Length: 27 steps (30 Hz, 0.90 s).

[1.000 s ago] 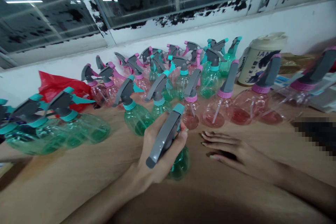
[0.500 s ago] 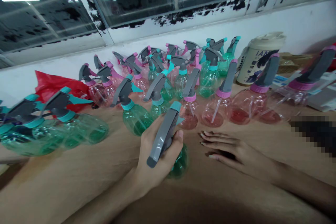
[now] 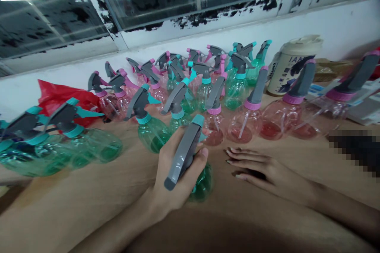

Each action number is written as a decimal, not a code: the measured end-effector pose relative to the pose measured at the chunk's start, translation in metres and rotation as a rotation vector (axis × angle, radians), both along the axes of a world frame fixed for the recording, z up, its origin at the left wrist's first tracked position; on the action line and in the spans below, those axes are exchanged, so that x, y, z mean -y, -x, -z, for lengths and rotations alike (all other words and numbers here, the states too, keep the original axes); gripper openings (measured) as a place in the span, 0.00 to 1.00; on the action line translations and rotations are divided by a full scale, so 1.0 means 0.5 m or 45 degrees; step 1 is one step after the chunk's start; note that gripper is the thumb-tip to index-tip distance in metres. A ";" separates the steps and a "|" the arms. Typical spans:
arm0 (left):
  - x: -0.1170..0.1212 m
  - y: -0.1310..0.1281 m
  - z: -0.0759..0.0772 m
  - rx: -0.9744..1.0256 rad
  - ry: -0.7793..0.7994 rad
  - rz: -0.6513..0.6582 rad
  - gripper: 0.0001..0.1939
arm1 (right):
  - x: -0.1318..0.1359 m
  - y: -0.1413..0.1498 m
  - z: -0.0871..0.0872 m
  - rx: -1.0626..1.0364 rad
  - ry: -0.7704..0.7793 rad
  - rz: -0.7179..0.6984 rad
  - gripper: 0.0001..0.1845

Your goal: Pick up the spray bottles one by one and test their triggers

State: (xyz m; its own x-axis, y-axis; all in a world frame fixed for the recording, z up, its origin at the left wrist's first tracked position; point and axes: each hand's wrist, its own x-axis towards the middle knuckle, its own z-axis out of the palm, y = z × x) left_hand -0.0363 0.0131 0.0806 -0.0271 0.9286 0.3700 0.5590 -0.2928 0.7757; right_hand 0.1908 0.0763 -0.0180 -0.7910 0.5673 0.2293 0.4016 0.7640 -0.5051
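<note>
My left hand (image 3: 170,178) is wrapped round the neck of a green spray bottle (image 3: 203,184) with a grey and turquoise trigger head. Its nozzle points away from me, and my fingers hide the bottle's neck and much of its body. To the right, my right hand (image 3: 261,170) lies palm down on the wooden table (image 3: 237,221), fingers stretched out and holding nothing. Just beyond it stands a pink spray bottle (image 3: 243,126) with a little red liquid inside. Another green spray bottle (image 3: 152,132) is behind my left hand.
Several pink and green spray bottles crowd the table's back, with a green group (image 3: 97,146) at left. A red plastic bag (image 3: 65,97) lies behind that group. A large cup (image 3: 292,65) and boxes (image 3: 365,104) stand at back right, before a white wall (image 3: 341,19).
Almost nothing differs. The view has shifted very slightly; my left hand keeps its grip on the green spray bottle and my right hand stays flat on the table.
</note>
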 end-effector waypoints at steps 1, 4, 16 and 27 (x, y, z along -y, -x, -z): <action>0.000 0.002 0.000 -0.017 0.010 0.004 0.04 | 0.000 0.000 0.000 0.002 -0.005 -0.001 0.17; 0.000 0.005 -0.004 -0.078 0.002 -0.008 0.06 | -0.001 -0.001 0.003 -0.003 -0.021 -0.016 0.17; 0.000 0.011 -0.012 -0.096 0.041 0.034 0.01 | 0.000 0.000 0.003 0.004 -0.044 -0.015 0.18; -0.003 -0.002 -0.004 -0.184 0.001 -0.115 0.06 | 0.001 0.000 -0.002 0.031 -0.008 -0.024 0.18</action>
